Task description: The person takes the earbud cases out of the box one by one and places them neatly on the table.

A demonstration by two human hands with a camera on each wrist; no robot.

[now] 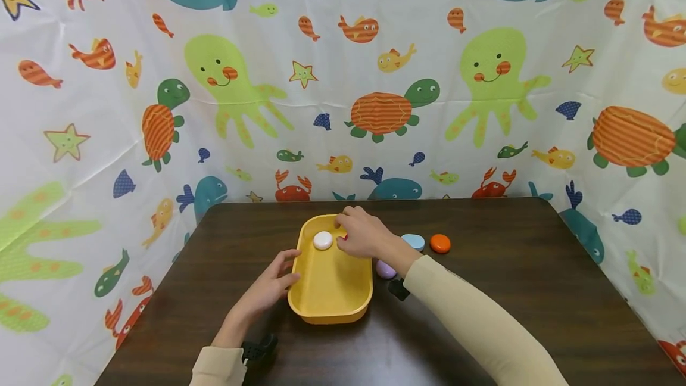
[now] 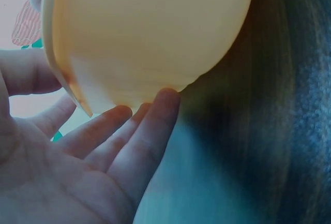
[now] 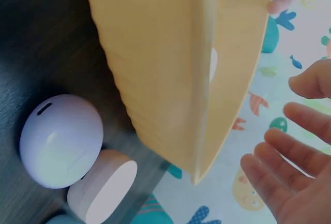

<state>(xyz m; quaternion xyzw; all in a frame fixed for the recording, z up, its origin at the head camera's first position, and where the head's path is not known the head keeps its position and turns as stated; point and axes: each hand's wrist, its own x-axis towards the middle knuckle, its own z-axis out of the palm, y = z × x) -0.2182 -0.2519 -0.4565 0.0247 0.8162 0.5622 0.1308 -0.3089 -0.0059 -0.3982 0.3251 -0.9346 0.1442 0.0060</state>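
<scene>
A yellow tray (image 1: 329, 290) with rounded corners sits on the table, and a round white piece (image 1: 323, 240) lies inside near its far left corner. My left hand (image 1: 276, 282) is at the tray's left side, its extended fingertips (image 2: 168, 100) against the outer wall. Over the far right corner reaches my right hand (image 1: 364, 234), with a bit of a red piece (image 1: 345, 237) showing beside its thumb. The right wrist view shows that hand's fingers (image 3: 274, 177) spread apart, with nothing between them.
Right of the tray lie a purple rounded piece (image 3: 62, 141) with a dark slot, a light blue oval piece (image 1: 413, 242) and an orange round piece (image 1: 440, 243). A pale, flat-faced piece (image 3: 111, 193) touches the purple one. Behind the dark wooden table (image 1: 498, 267) hangs a sea-animal curtain (image 1: 332, 70).
</scene>
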